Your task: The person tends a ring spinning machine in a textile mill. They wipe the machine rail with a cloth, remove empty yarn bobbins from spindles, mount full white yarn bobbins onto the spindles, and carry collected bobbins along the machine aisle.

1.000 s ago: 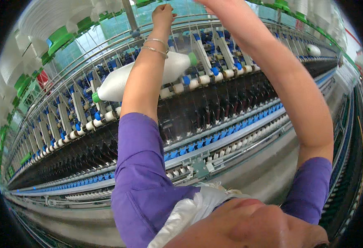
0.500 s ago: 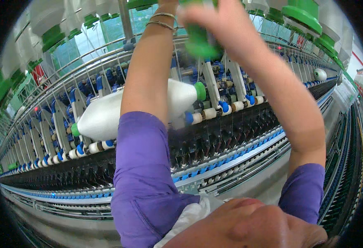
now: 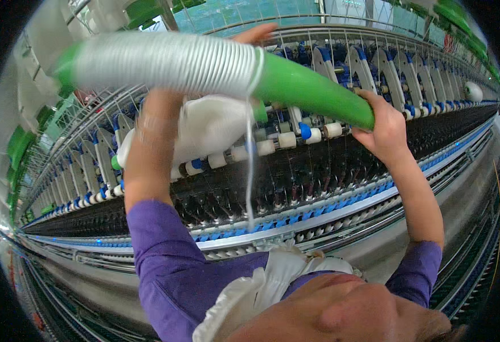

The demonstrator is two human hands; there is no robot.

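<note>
A green bobbin tube held crosswise above the spinning frame

The green tube (image 3: 312,91), its left part wound with pale roving, lies nearly level above the spinning frame (image 3: 318,188), its long axis running left to right. The right hand (image 3: 384,128) clasps its bare right end; the left hand (image 3: 255,35) shows only fingertips behind the winding, its grip impossible to tell. A loose strand (image 3: 251,165) hangs toward the frame.
</note>
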